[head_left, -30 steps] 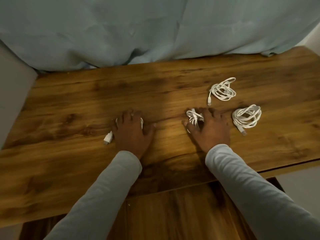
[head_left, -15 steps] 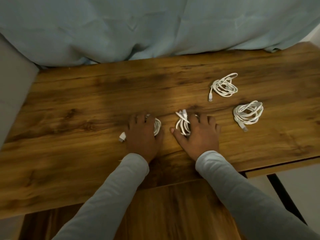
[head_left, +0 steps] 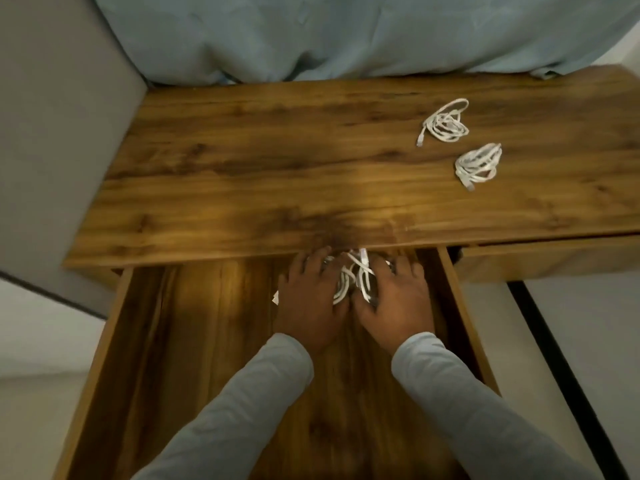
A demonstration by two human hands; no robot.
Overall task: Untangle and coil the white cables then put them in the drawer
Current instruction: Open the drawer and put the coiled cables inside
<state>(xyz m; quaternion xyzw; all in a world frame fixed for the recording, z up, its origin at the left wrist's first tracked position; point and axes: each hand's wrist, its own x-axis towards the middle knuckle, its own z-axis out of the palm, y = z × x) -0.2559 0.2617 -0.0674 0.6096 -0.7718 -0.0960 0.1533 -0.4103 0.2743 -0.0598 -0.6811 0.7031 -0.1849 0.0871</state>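
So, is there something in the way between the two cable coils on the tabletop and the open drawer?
Nothing visible. The far coil and the near coil lie on bare tabletop, and the drawer is open below its front edge.

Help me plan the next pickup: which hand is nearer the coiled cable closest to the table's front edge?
Right. The right hand lies in the drawer, below and left of that coiled cable; the left hand lies farther left. Both press on cables.
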